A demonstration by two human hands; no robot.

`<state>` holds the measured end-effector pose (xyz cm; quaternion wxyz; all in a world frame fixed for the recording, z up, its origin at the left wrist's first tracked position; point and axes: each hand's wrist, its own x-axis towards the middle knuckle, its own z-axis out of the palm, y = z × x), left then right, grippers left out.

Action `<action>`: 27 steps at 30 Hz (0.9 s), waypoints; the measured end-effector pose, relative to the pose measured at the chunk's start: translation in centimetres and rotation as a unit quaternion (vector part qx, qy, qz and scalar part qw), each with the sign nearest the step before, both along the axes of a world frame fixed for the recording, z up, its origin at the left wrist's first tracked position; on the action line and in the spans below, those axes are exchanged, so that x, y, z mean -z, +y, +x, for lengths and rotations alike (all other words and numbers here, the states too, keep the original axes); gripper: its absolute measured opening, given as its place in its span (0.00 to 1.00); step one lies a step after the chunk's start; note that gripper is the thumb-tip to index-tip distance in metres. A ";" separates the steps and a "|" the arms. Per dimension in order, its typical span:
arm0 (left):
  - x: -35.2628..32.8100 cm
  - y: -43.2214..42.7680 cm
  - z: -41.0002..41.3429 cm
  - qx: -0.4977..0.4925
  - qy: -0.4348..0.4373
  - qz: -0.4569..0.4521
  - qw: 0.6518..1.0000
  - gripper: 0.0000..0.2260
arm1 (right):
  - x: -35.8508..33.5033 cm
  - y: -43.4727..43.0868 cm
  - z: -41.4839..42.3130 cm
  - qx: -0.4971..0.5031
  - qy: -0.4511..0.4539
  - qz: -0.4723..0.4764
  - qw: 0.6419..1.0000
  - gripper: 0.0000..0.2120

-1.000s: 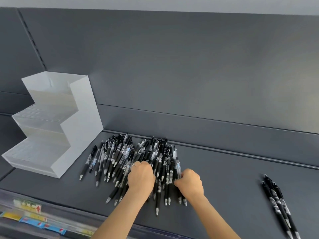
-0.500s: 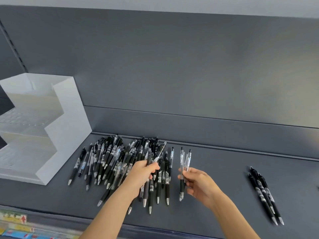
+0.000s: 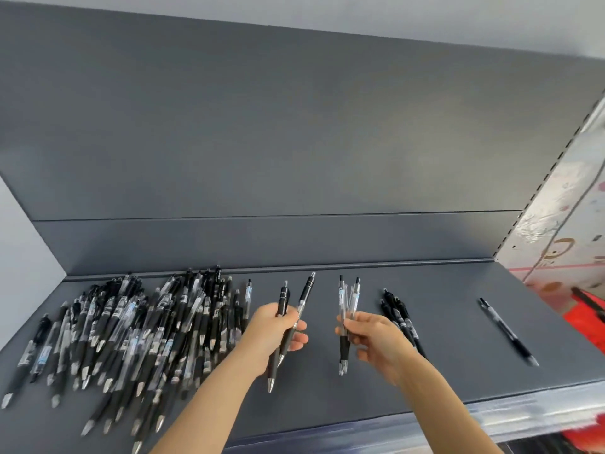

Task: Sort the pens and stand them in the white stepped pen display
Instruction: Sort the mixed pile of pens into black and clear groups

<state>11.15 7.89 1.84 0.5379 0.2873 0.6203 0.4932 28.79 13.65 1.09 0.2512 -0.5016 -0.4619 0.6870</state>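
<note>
A big heap of black and clear pens (image 3: 137, 329) lies on the dark grey shelf (image 3: 458, 355), left of both hands. My left hand (image 3: 273, 335) grips two black pens (image 3: 294, 309), tips down, lifted above the shelf. My right hand (image 3: 373, 339) holds a few clear-barrelled pens (image 3: 347, 299) upright. A small bunch of black pens (image 3: 397, 309) lies just behind my right hand. One single black pen (image 3: 507, 330) lies further right. The white stepped display is out of view.
The shelf's grey back panel (image 3: 294, 142) rises behind the pens. A slotted upright with patterned goods (image 3: 563, 224) closes the right side. The shelf's front edge (image 3: 491, 417) carries a clear price strip.
The view has swung right, so the white display has left the frame. Both hands have lifted off the heap with pens in them and moved right.
</note>
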 end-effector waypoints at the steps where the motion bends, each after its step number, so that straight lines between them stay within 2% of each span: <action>1: -0.1 0.5 0.9 -0.001 -0.004 0.001 1.000 0.04 | -0.1 0.3 1.0 0.003 -0.009 0.005 1.000 0.07; 7: -0.2 3.4 7.7 0.011 0.015 0.003 1.000 0.07 | -0.6 2.4 8.0 0.014 -0.029 0.019 0.999 0.07; 9: -0.3 4.5 10.6 0.014 0.007 0.003 1.000 0.07 | -0.5 3.6 11.2 0.014 -0.077 0.056 0.995 0.09; 15: 0.6 8.2 18.8 0.014 0.030 0.004 0.999 0.05 | 1.0 8.4 21.9 0.068 -0.264 0.141 0.952 0.09; 20: 1.3 10.4 23.0 0.046 0.051 0.004 0.998 0.05 | 2.9 12.5 28.0 0.093 -0.406 0.146 0.897 0.13; 25: 1.7 12.6 24.4 0.057 0.057 0.000 0.997 0.04 | 4.1 13.4 28.7 0.074 -0.444 0.144 0.881 0.13; 27: 1.9 13.3 24.9 0.063 0.050 -0.005 0.997 0.03 | 4.4 13.3 28.6 0.063 -0.454 0.163 0.874 0.09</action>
